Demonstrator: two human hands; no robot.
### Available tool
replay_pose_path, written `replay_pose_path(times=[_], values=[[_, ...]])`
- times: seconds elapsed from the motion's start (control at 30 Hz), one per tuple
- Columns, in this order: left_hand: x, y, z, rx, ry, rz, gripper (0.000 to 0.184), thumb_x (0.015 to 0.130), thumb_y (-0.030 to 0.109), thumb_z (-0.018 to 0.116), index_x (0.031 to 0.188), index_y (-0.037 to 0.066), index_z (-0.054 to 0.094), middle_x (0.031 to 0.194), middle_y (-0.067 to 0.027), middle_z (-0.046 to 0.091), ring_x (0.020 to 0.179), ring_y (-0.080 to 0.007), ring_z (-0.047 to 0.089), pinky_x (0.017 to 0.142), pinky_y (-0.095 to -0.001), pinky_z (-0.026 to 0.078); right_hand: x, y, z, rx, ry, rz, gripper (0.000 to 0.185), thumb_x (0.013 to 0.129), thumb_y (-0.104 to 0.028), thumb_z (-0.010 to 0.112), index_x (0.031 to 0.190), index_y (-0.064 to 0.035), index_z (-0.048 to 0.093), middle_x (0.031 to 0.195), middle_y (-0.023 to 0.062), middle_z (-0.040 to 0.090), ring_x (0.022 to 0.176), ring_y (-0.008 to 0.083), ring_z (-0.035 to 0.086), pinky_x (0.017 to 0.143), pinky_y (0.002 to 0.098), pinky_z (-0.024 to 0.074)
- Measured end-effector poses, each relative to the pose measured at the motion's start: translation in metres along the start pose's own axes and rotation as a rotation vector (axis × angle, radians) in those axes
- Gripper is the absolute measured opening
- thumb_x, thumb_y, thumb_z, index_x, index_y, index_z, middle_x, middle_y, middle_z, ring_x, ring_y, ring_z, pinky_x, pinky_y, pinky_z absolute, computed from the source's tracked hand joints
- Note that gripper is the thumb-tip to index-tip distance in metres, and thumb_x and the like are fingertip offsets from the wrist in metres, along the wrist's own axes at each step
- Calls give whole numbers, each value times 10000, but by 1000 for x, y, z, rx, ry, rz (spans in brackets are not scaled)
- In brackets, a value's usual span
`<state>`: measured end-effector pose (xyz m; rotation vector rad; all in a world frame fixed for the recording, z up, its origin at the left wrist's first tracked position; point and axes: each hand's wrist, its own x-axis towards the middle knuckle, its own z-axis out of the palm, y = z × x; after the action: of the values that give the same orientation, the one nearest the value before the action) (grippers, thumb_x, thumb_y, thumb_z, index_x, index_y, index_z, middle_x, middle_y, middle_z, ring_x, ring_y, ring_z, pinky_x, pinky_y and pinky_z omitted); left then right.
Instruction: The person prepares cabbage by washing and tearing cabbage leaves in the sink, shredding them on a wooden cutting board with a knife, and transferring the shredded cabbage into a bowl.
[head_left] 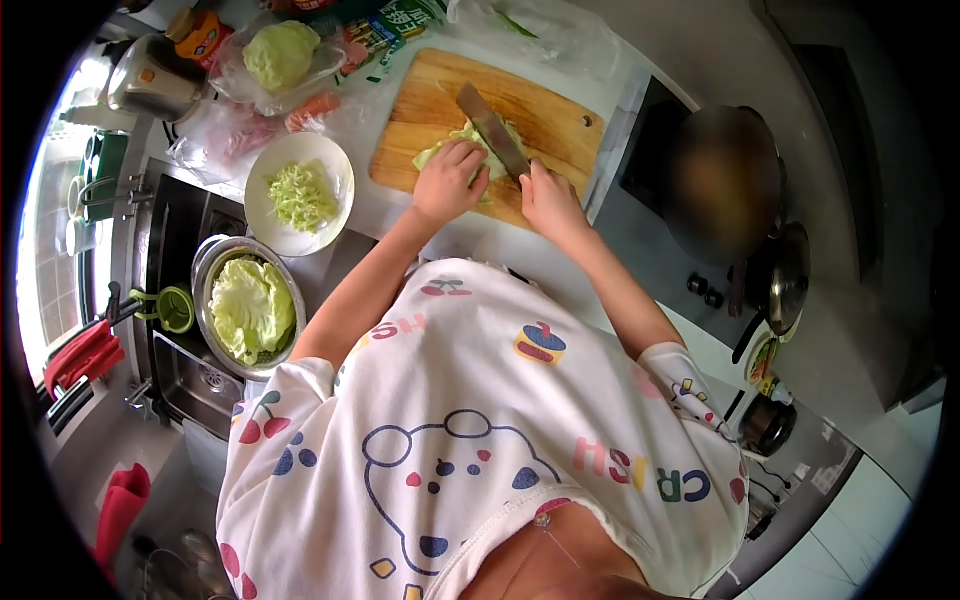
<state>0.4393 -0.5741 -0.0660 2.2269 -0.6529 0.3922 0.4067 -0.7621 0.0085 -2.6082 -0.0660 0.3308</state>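
Observation:
My right hand (550, 200) is closed round the handle of a kitchen knife (490, 127), whose broad blade slants up and left over the wooden cutting board (560, 110). Under and beside the blade lie pale green cabbage leaves (432, 157). With bent fingers, my left hand (452, 180) presses on the leaves just left of the blade. A white plate (256, 190) left of the board bears a heap of shredded cabbage (300, 197). Whole cabbage leaves (250, 308) fill a metal bowl (208, 325) by the sink.
A bagged cabbage (281, 56) and a bag of pink food (225, 135) lie behind the plate. The sink (195, 385) is at the left. On the right are a stove (640, 240), a blurred pan (725, 185) and a lid (789, 283).

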Motion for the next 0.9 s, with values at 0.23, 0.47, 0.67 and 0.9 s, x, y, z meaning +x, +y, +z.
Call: replay_pose_path(times=[0.23,0.47,0.67,0.9], values=[[-4,4,-2,2,20,-60,242,836,128,688,1065,57,659,1085,-110,645,1038,-311,623,878,-401,528,2,24,4,178,149,-5,231,977,-185,555,999,45,551,848,293,654,801,483,637,703,537,508],[-5,-2,2,30,22,13,205,831,131,690,1015,50,649,1053,-114,641,1032,-308,619,877,-392,522,-21,-4,-18,63,81,-79,212,981,-157,544,1037,47,555,835,288,653,767,479,637,670,530,507],[-5,-2,0,13,32,22,186,824,116,694,989,42,650,1044,-109,640,1024,-308,620,871,-391,524,-22,-5,-16,20,42,-92,205,983,-147,533,1049,47,548,819,287,649,756,486,637,663,542,506],[-3,-2,0,-8,6,6,181,821,111,693,983,41,653,1048,-110,637,1005,-313,620,857,-394,524,-20,-5,-13,-11,-4,-64,193,987,-142,520,1002,51,527,807,297,643,769,497,640,668,553,509]])
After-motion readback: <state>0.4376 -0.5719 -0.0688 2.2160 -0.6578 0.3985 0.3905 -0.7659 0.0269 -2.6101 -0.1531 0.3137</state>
